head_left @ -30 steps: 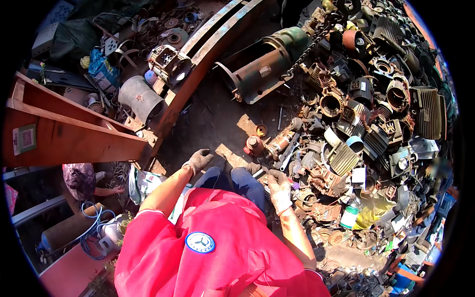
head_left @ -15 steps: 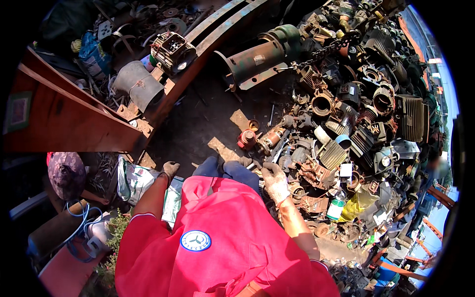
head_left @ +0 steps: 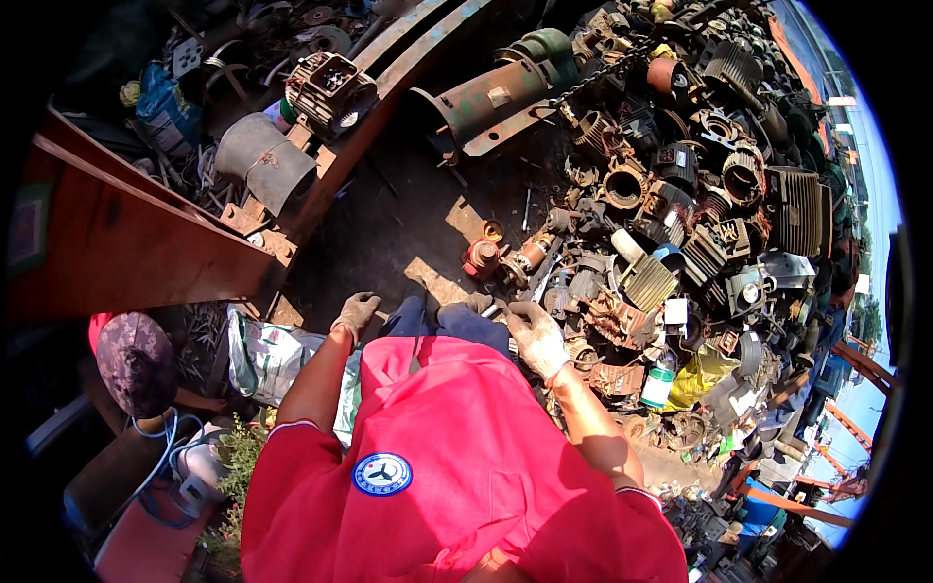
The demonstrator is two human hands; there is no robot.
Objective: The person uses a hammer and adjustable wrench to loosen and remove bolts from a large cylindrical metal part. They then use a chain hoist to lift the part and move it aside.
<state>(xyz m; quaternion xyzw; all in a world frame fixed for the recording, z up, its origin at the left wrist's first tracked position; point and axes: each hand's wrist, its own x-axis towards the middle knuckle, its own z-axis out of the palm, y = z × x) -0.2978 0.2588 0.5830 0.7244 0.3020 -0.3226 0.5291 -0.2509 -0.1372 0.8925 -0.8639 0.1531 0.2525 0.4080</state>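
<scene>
My left hand [head_left: 357,313], in a greyish work glove, is beside my left knee [head_left: 403,319]. Its fingers reach forward, loosely bent, and nothing shows in them. In a paler glove, my right hand [head_left: 535,337] is closed beside my right knee. A short pale rod-like piece [head_left: 489,311] shows at its fingertips; what exactly the fingers grip is too small to make out. Ahead of the knees lies a red metal part [head_left: 481,258] with a rusty ring next to it. A rusty cylindrical part [head_left: 530,253] lies just right of that.
A heap of scrap motor housings [head_left: 671,223] rises along the right. A large rusty pipe-like casing [head_left: 496,97] lies ahead. Rust-red steel beams [head_left: 136,233] stand at the left, carrying a motor [head_left: 330,89]. A person in a patterned cap [head_left: 136,358] is at the left, near white sacks [head_left: 272,355].
My left hand has moved slightly right and forward, its fingers less curled. My right hand has shifted slightly forward, still closed. The whole view has tilted a little.
</scene>
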